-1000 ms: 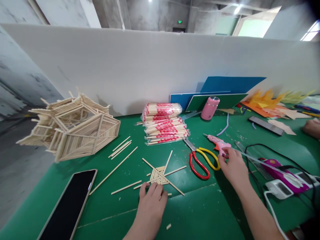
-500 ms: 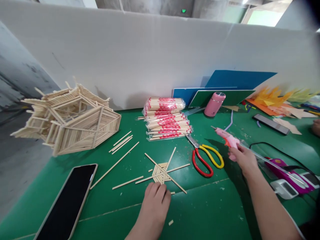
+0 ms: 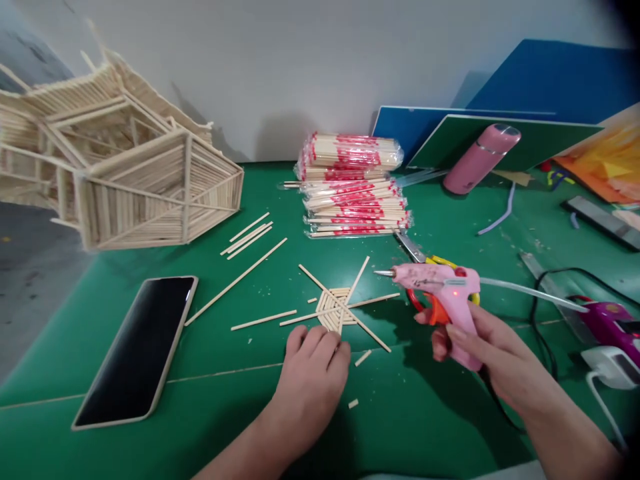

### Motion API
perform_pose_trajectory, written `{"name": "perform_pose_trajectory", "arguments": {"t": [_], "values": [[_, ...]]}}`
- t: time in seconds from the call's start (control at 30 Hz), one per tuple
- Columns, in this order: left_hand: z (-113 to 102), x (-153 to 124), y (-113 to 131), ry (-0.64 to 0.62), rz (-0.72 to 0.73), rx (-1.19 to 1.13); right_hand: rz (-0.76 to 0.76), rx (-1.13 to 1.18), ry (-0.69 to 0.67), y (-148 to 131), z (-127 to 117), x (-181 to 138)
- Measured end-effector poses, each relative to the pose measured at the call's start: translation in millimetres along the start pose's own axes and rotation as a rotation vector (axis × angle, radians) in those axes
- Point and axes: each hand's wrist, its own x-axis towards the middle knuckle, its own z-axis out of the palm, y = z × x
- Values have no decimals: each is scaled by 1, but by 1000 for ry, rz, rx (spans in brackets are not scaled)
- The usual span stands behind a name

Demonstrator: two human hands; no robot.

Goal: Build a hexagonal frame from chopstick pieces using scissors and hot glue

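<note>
A small web of crossed wooden sticks (image 3: 336, 308) lies flat on the green table, short pieces filling several of the gaps between its spokes. My left hand (image 3: 316, 367) rests at its near side, fingers curled together over the lower end of one spoke; the fingertips are hidden. In my right hand (image 3: 465, 340) is a pink hot glue gun (image 3: 437, 283), gripped by the handle with fingers near the orange trigger. Its metal nozzle points left, above the table and to the right of the web. A clear glue stick trails from its back.
Loose sticks (image 3: 240, 280) and a phone (image 3: 137, 353) lie to the left, below a large stick-built model (image 3: 165, 187). Behind are wrapped chopstick packs (image 3: 355, 187) and a pink flask (image 3: 483, 160). Scissors (image 3: 411, 247) lie partly behind the glue gun; a purple power strip (image 3: 607, 327) sits right.
My right hand has brought the glue gun left and nearer, towards the web. My left hand stays at the web's near side. The view has tilted down and come closer.
</note>
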Motion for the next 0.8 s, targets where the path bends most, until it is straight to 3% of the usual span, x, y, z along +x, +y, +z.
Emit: {"name": "perform_pose_trajectory", "arguments": {"t": [0.13, 0.47, 0.67, 0.8], "values": [[-2, 11, 8, 5, -49, -27, -29, -26, -55, 4, 4, -3], [11, 9, 15, -172, 116, 78, -79, -72, 85, 6, -5, -1], [12, 10, 18, -155, 122, 60, -27, 308, 77, 6, 10, -5], [5, 8, 22, -101, 90, -135, 121, 476, -91, 1, 37, -8]]}}
